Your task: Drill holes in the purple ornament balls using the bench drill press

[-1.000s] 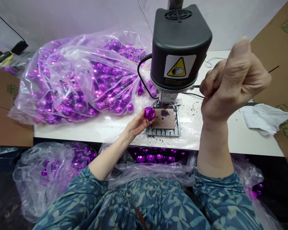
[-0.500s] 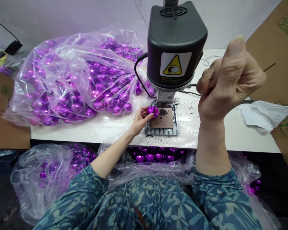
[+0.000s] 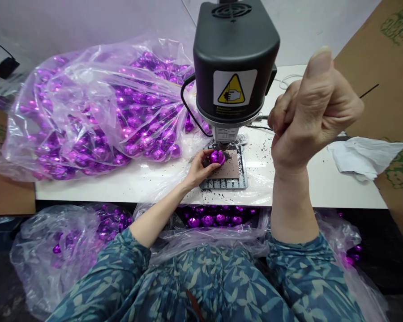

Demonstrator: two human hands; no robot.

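Ball (image 3: pixel 217 157) now in close under the machine (image 3: pixel 235 62), shifted inward from a spot further out on the machine's left a second ago. Fat bag (image 3: pixel 97 116) of similar purple balls to the left of the machine, no real change there. Right hand (image 3: pixel 315 107) up on the machine's right, same pose as before, fingers curled tight; honestly can't tell if wrapped round anything. Left hand (image 3: pixel 198 170) below and left of the machine, having followed the ball in, thumb and fingers pinching it. Board (image 3: pixel 230 169) right beneath the machine and behind the ball from this angle; can't tell if touching. Dark crumbs on the board too. Judging by that shift, probably past carrying and into positioning, just not clearly centred.
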